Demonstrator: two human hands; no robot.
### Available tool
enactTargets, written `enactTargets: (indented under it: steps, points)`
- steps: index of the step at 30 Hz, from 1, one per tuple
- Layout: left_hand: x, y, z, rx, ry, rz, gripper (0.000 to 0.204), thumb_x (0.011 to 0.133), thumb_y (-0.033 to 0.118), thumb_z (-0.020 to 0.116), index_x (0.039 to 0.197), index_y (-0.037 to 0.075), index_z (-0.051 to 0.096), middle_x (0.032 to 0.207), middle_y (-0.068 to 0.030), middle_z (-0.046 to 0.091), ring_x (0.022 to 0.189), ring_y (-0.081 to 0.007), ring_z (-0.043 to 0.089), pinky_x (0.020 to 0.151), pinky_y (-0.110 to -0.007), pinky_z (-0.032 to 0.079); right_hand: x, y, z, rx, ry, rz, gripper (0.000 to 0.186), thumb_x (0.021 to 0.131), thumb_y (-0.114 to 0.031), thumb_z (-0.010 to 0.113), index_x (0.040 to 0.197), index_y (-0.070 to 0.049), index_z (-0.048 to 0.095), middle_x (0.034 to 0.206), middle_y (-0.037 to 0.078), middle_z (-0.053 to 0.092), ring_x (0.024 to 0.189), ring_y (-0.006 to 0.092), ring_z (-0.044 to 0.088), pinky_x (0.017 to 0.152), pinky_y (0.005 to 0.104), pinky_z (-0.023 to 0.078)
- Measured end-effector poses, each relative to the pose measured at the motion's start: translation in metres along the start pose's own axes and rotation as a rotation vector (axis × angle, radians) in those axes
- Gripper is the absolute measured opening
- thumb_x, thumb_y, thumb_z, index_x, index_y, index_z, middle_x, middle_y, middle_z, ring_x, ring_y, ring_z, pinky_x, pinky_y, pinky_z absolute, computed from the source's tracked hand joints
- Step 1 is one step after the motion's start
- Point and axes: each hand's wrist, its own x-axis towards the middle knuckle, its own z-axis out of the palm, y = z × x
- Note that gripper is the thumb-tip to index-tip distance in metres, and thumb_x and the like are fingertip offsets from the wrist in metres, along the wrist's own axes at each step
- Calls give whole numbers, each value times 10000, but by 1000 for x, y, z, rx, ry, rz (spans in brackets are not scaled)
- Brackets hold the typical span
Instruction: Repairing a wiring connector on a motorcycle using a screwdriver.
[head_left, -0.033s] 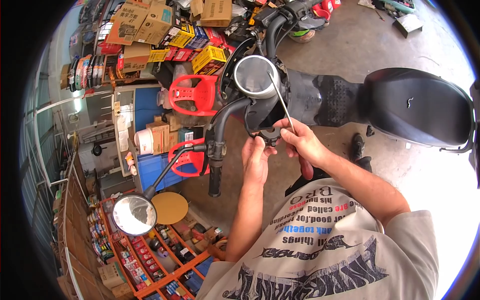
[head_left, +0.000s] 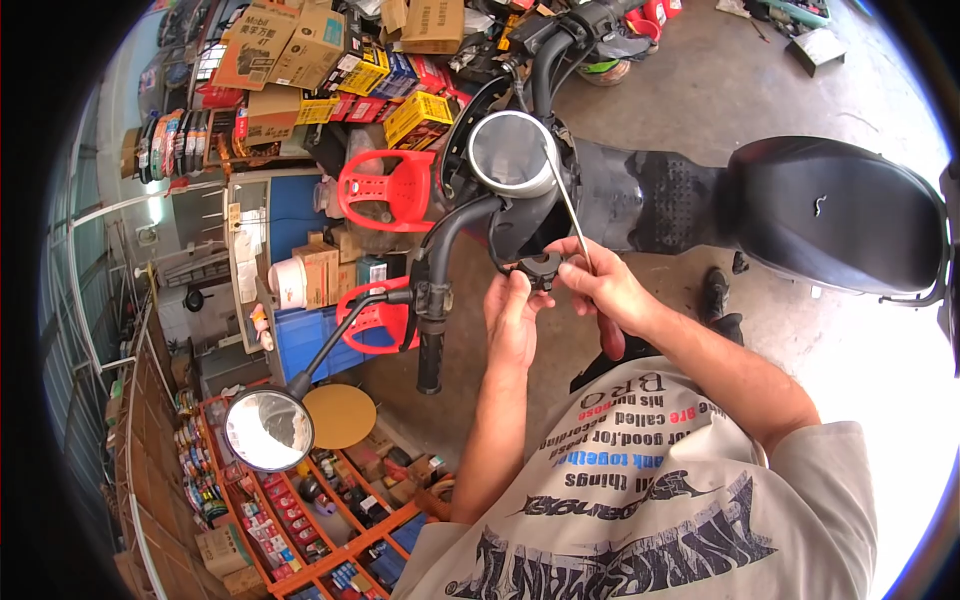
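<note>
Grey floor [head_left: 700, 75] beneath black scooter [head_left: 680, 195]

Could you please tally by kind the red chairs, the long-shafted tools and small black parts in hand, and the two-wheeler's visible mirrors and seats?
Red chairs: 2
Long-shafted tool: 1
Small black part: 1
Round mirror: 1
Black seat: 1
Total: 6

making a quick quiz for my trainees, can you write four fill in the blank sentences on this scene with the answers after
1. The left hand holds a small part coloured ____.
2. The right hand holds a tool with a long shaft made of ____.
3. The scooter's seat lies toward the picture's ____ edge.
4. The two plastic chairs are coloured ____.

Missing words: black; metal; right; red.
</note>
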Motion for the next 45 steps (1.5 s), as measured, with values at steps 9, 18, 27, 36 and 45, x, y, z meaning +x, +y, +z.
enactTargets:
  steps: [9, 18, 27, 36, 45]
  points:
    - [5, 6, 15, 5, 19, -3, 349, 1013, 313, 491, 1160, 3, 556, 1124, -108, 634, 1029, -193, 625, 839, -321, 511, 1, 10, 6, -309, 95, -240, 546, 782, -103, 770, 1254, -74, 497, 868, 16, 560, 668, 87, 520, 611, 270, 462]
    - [5, 5, 9, -123, -15, -26, 309, 997, 271, 533, 1168, 15, 556, 1117, -114, 638, 1006, -206, 636, 838, -319, 511, 2, 10, 8, -367, 124, -242, 530, 745, -97, 784, 1192, -59, 501, 856, 32, 558, 655, 114, 514, 620, 298, 465]
    - [10, -2, 13, 42, 9, 29, 329, 993, 281, 551, 1182, 11, 553, 1130, -106, 633, 1004, -185, 631, 837, -310, 522, 1, 20, 1, -261, 153, -185, 520, 818, -108, 731, 1263, -34, 473, 917, 58, 589, 698, 113, 570, 644, 285, 495]
    - [22, -9, 27, 180, -92, 2, 278, 948, 186, 634, 1130, -7, 554, 1040, -90, 652, 882, -151, 649, 769, -310, 555, -7, 26, -9, -265, 395, -221, 395, 828, -36, 714, 1129, 1, 461, 858, 47, 583, 707, 91, 564, 628, 261, 489]
    - [37, -13, 47, 218, -96, -46, 235, 953, 192, 629, 1041, -22, 587, 963, -76, 650, 828, -159, 659, 757, -317, 569, -9, 25, -15, -381, 511, -344, 240, 832, -15, 671, 990, -19, 491, 794, 55, 596, 650, 121, 568, 602, 289, 491]
